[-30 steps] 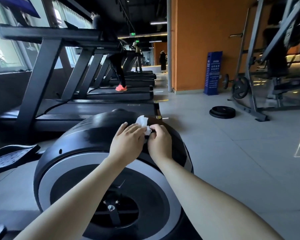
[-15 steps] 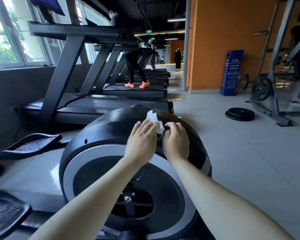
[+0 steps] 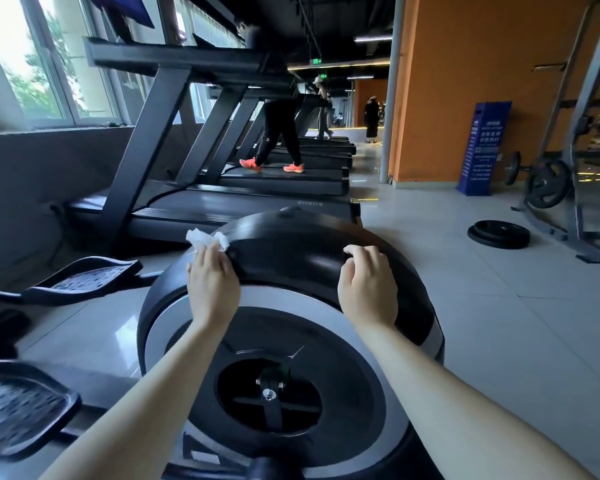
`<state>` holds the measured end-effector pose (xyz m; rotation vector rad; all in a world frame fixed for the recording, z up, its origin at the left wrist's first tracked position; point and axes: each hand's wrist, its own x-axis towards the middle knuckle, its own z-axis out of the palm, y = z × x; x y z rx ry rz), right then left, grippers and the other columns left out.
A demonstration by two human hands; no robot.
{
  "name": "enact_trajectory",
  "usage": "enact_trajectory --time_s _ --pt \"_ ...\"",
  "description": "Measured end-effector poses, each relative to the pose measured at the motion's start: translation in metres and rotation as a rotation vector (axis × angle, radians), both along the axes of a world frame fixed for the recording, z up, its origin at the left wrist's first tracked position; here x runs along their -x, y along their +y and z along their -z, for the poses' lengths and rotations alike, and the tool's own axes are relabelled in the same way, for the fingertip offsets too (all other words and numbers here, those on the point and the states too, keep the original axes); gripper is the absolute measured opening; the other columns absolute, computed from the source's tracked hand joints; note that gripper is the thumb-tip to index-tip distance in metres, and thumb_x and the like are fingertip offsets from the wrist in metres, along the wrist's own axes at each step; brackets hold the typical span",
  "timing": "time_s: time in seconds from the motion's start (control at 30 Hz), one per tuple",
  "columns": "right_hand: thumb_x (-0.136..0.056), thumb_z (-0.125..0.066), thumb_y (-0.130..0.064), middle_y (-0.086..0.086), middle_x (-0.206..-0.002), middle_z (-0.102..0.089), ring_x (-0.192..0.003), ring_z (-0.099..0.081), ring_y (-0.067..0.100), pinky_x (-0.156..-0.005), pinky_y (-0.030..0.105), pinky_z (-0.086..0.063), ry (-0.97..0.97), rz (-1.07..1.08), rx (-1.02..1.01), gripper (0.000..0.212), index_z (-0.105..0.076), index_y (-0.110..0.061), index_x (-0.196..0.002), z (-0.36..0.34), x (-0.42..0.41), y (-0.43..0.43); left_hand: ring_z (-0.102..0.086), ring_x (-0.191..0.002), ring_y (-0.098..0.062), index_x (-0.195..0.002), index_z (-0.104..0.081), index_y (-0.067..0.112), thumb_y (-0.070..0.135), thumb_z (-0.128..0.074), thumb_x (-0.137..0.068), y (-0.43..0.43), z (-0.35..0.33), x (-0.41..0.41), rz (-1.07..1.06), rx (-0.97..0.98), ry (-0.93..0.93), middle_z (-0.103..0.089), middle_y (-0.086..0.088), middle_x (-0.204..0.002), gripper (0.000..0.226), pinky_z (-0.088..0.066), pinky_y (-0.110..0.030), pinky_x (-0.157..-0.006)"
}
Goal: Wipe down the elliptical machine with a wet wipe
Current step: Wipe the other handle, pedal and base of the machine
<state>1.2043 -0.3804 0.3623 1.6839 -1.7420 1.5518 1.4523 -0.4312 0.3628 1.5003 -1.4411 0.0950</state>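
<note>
A: Elliptical machine's round black plastic flywheel housing (image 3: pixel 291 258), why hands set apart on it?
B: Presses crumpled white wet wipe (image 3: pixel 207 240) onto upper-left rim under left hand (image 3: pixel 212 285), fingers flat, probably to scrub; rests bare right hand (image 3: pixel 366 289), fingers bent, on top, likely bracing.
A: Counts?
B: One wipe, two hands, two black dotted foot pedals (image 3: pixel 84 278) at left.

Two bare hands: left hand (image 3: pixel 212 289), right hand (image 3: pixel 368 289). One white wet wipe (image 3: pixel 207 239). One elliptical machine (image 3: pixel 291 258), with two foot pedals: far pedal (image 3: pixel 84 277), near pedal (image 3: pixel 18 407). Treadmills (image 3: pixel 243 206) in a row, at least four, the farthest too crowded together to count surely. Three other people: one walker (image 3: pixel 281 126) in two orange shoes (image 3: pixel 293 167), one second walker (image 3: pixel 323 98) beyond, one standing figure (image 3: pixel 373 114) far back. One blue sign (image 3: pixel 482 147). One stack of weight plates (image 3: pixel 498 233) on the floor, seemingly two plates
</note>
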Motion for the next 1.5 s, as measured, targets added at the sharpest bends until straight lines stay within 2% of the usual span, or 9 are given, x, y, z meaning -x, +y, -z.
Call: enact_trajectory --time_s 0.3,0.47,0.63,0.77,0.97,1.1,1.37,1.47,1.5 --pt "-0.088 -0.042 0.012 -0.001 -0.116 -0.067 -0.107 -0.058 0.01 -0.084 -0.001 -0.036 -0.591 -0.189 -0.006 0.045 -0.071 -0.011 -0.113 -0.01 0.022 0.009 -0.054 -0.13 -0.023 -0.124 -0.063 0.017 0.024 -0.046 -0.092 0.041 -0.016 0.156 0.384 0.189 -0.641 -0.067 -0.001 -0.122 0.037 -0.026 -0.043 -0.119" --pt "-0.096 -0.048 -0.003 -0.003 -0.116 -0.066 -0.103 -0.06 0.013 -0.075 -0.001 -0.038 -0.675 -0.165 -0.122 0.033 -0.071 -0.013 -0.118 0.0 0.036 0.011 -0.058 -0.129 -0.027 -0.126 -0.066 0.014 0.021 -0.057 -0.087 0.044 0.001 0.178 0.406 0.231 -0.815 -0.068 -0.006 -0.128 0.04 -0.025 -0.039 -0.117" --pt "-0.102 -0.045 -0.02 -0.009 -0.116 -0.065 -0.105 -0.056 0.009 -0.091 0.015 -0.037 -0.524 -0.092 -0.159 0.03 -0.07 -0.022 -0.119 0.028 0.05 0.027 -0.06 -0.126 -0.025 -0.113 -0.071 0.014 0.017 -0.04 -0.096 0.047 0.007 0.19 0.499 0.285 -0.756 -0.072 -0.003 -0.12 0.035 -0.036 -0.036 -0.114" --pt "-0.098 -0.028 -0.055 -0.016 -0.124 -0.066 -0.122 -0.059 0.009 -0.113 0.059 -0.026 -0.563 -0.195 -0.419 0.042 -0.063 -0.044 -0.117 0.051 0.078 0.032 -0.06 -0.125 -0.024 -0.105 -0.068 0.015 0.001 -0.052 -0.081 0.054 0.02 0.205 0.639 0.269 -0.749 -0.073 0.0 -0.108 0.031 -0.041 -0.036 -0.111" --pt "-0.081 -0.043 -0.067 -0.013 -0.099 -0.071 -0.104 -0.065 0.011 -0.098 0.031 -0.048 -0.689 -0.319 -0.532 0.036 -0.068 -0.047 -0.096 0.053 0.11 0.061 -0.064 -0.123 -0.021 -0.098 -0.072 0.015 0.008 -0.05 -0.08 0.061 0.035 0.236 0.677 0.248 -0.807 -0.076 -0.002 -0.109 0.03 -0.038 -0.034 -0.113" --pt "-0.098 -0.053 -0.037 -0.008 -0.078 -0.07 -0.085 -0.066 0.013 -0.08 0.028 -0.05 -0.539 -0.236 -0.522 0.031 -0.075 -0.033 -0.076 0.06 0.123 0.066 -0.068 -0.115 -0.021 -0.094 -0.072 0.018 0.005 -0.062 -0.075 0.057 0.045 0.246 0.694 0.284 -0.794 -0.077 -0.002 -0.102 0.025 -0.041 -0.034 -0.111" --pt "-0.1 -0.053 -0.017 0.005 -0.1 -0.066 -0.085 -0.068 0.007 -0.074 0.019 -0.055 -0.68 -0.366 -0.546 0.028 -0.066 0.0 -0.118 0.07 0.147 0.081 -0.072 -0.098 -0.024 -0.09 -0.072 0.014 0.005 -0.058 -0.075 0.061 0.055 0.272 0.739 0.411 -0.769 -0.075 -0.004 -0.09 0.022 -0.038 -0.032 -0.105" --pt "-0.074 -0.065 -0.028 0.001 -0.088 -0.058 -0.083 -0.055 0.02 -0.073 0.027 -0.045 -0.76 -0.321 -0.546 0.061 -0.055 0.004 -0.125 0.081 0.167 0.094 -0.069 -0.093 -0.021 -0.107 -0.071 0.017 -0.001 -0.062 -0.079 0.068 0.076 0.277 0.934 0.397 -0.749 -0.072 0.002 -0.094 0.034 -0.047 -0.031 -0.094" --pt "-0.07 -0.065 -0.028 0.005 -0.08 -0.047 -0.078 -0.044 0.024 -0.067 0.032 -0.037 -0.729 -0.258 -0.561 0.039 -0.063 0.005 -0.09 0.088 0.17 0.096 -0.068 -0.093 -0.021 -0.114 -0.07 0.016 -0.003 -0.067 -0.079 0.074 0.091 0.278 1.001 0.373 -0.737 -0.072 0.002 -0.098 0.04 -0.05 -0.031 -0.089"
